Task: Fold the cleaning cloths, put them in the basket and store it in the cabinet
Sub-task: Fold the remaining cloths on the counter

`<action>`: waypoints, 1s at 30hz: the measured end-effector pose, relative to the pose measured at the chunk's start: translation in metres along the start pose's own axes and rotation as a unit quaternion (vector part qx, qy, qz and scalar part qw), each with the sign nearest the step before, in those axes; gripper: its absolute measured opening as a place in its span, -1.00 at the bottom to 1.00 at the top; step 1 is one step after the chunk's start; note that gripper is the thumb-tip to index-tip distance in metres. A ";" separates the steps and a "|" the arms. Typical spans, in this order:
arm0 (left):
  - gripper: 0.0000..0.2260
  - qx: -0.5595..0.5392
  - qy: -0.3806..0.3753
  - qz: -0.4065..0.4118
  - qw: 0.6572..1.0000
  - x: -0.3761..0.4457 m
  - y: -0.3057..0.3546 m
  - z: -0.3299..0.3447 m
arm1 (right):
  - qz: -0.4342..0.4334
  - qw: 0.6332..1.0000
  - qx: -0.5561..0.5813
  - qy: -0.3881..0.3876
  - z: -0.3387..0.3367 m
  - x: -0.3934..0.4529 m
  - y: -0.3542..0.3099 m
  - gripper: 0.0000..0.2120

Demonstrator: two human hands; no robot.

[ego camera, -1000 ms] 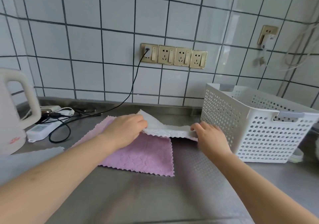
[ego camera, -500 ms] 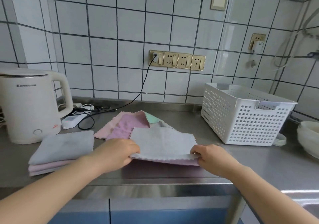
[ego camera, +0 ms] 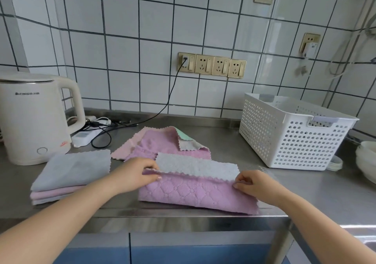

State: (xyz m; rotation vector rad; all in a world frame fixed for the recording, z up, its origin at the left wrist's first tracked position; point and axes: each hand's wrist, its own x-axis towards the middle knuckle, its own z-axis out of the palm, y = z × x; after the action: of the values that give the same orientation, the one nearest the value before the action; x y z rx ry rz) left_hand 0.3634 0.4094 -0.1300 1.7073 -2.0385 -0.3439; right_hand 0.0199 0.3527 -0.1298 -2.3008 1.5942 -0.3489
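White tiles with dark grout back a steel table [ego camera: 234, 141]. At far left stands a cream kettle [ego camera: 32, 117], with a power strip [ego camera: 85, 136] and dark cables beside its base. In front of it lies a stack of folded cloths [ego camera: 69, 174], grey on top, pink beneath. Behind the hands, a loose pile of unfolded cloths [ego camera: 162, 143] shows pink, purple, green and grey. The left hand [ego camera: 136, 174] pinches the left corner of a purple cloth with a grey reverse [ego camera: 195, 190], which lies near the table's front edge, its far edge turned over toward the person. The right hand [ego camera: 256, 184] pinches the right corner of that turned edge. At right, a white perforated basket [ego camera: 293, 135] stands well apart from both hands, with pale bowls [ego camera: 366, 162] at the frame edge.
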 end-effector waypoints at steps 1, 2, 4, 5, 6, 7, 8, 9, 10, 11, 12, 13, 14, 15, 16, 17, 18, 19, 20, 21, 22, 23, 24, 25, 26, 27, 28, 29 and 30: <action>-0.93 -0.009 0.021 -0.011 1.000 0.008 -0.003 0.002 | 0.009 1.000 0.012 0.018 0.002 0.006 0.003 -0.91; -0.94 -0.017 0.036 -0.026 0.999 0.015 -0.004 0.003 | 0.018 0.999 0.020 0.037 0.003 0.010 0.004 -0.90; -0.93 -0.025 0.053 -0.052 0.997 0.034 -0.010 0.010 | 0.033 0.997 0.035 0.066 0.006 0.026 0.008 -0.86; -0.93 -0.028 0.057 -0.065 0.996 0.041 -0.012 0.014 | 0.043 0.996 0.039 0.073 0.007 0.033 0.009 -0.85; -0.93 -0.032 0.060 -0.076 0.995 0.051 -0.014 0.018 | 0.053 0.995 0.041 0.077 0.009 0.042 0.011 -0.83; -0.93 -0.031 0.064 -0.083 0.994 0.059 -0.015 0.022 | 0.060 0.994 0.041 0.081 0.010 0.049 0.012 -0.83; -0.91 -0.024 0.063 -0.093 0.993 0.065 -0.016 0.024 | 0.067 0.993 0.042 0.085 0.011 0.057 0.013 -0.83; -0.87 -0.015 0.062 -0.101 0.993 0.073 -0.018 0.027 | 0.073 0.992 0.047 0.091 0.012 0.065 0.016 -0.84; -0.83 -0.004 0.061 -0.108 0.992 0.079 -0.019 0.028 | 0.080 0.991 0.051 0.097 0.014 0.072 0.019 -0.84; -0.80 0.004 0.061 -0.115 0.991 0.085 -0.020 0.029 | 0.084 0.990 0.052 0.100 0.014 0.078 0.021 -0.84; -0.78 0.009 0.061 -0.123 0.991 0.091 -0.022 0.030 | 0.087 0.990 0.051 0.101 0.015 0.085 0.024 -0.84; -0.77 0.010 0.060 -0.128 0.990 0.097 -0.024 0.032 | 0.088 0.990 0.048 0.099 0.016 0.092 0.026 -0.85; -0.75 0.012 0.059 -0.131 0.990 0.101 -0.025 0.033 | 0.090 0.990 0.046 0.098 0.017 0.097 0.027 -0.85; -0.75 0.015 0.059 -0.134 0.989 0.105 -0.025 0.033 | 0.092 0.990 0.047 0.097 0.017 0.100 0.028 -0.85; -0.74 0.018 0.057 -0.138 0.989 0.107 -0.025 0.032 | 0.091 0.990 0.048 0.099 0.017 0.103 0.029 -0.85; -0.74 0.020 0.054 -0.143 0.988 0.111 -0.026 0.033 | 0.092 0.990 0.049 0.100 0.018 0.108 0.030 -0.84; -0.74 0.020 0.052 -0.146 0.988 0.114 -0.026 0.033 | 0.092 0.989 0.049 0.102 0.018 0.111 0.031 -0.83; -0.75 0.018 0.052 -0.151 0.987 0.116 -0.026 0.033 | 0.092 0.989 0.048 0.102 0.018 0.113 0.032 -0.83; -0.77 0.018 0.051 -0.154 0.987 0.118 -0.026 0.034 | 0.093 0.989 0.045 0.101 0.019 0.116 0.034 -0.82; -0.80 0.023 0.048 -0.158 0.986 0.120 -0.026 0.036 | 0.095 0.990 0.041 0.100 0.021 0.119 0.035 -0.82; -0.83 0.025 0.048 -0.158 0.986 0.121 -0.026 0.037 | 0.098 0.990 0.037 0.098 0.021 0.120 0.035 -0.82; -0.84 0.023 0.047 -0.158 0.986 0.122 -0.026 0.039 | 0.102 0.989 0.032 0.100 0.022 0.121 0.034 -0.83; -0.82 0.035 0.045 -0.154 0.986 0.122 -0.025 0.040 | 0.104 0.989 0.019 0.105 0.023 0.121 0.034 -0.85; -0.77 0.080 0.052 -0.141 0.985 0.121 -0.024 0.041 | 0.097 0.988 -0.012 0.117 0.024 0.121 0.033 -0.84; -0.68 0.150 0.069 -0.115 0.979 0.120 -0.023 0.044 | 0.079 0.986 -0.057 0.136 0.026 0.121 0.030 -0.78; -0.62 0.203 0.104 -0.071 0.971 0.118 -0.017 0.048 | 0.044 0.981 -0.095 0.163 0.029 0.119 0.023 -0.71; -0.58 0.210 0.135 -0.024 0.968 0.114 -0.008 0.053 | -0.001 0.975 -0.112 0.193 0.034 0.116 0.013 -0.67; -0.57 0.197 0.145 0.014 0.970 0.111 0.006 0.057 | -0.043 0.970 -0.112 0.211 0.041 0.113 -0.002 -0.66; -0.56 0.184 0.129 0.040 0.974 0.107 0.020 0.062 | -0.070 0.970 -0.106 0.206 0.049 0.110 -0.020 -0.61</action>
State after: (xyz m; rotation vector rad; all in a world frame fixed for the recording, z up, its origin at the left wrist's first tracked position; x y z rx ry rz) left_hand 0.3022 0.3033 -0.1552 1.7579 -2.0565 0.2885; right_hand 0.0933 0.2622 -0.1656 -2.6429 1.7265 -0.7695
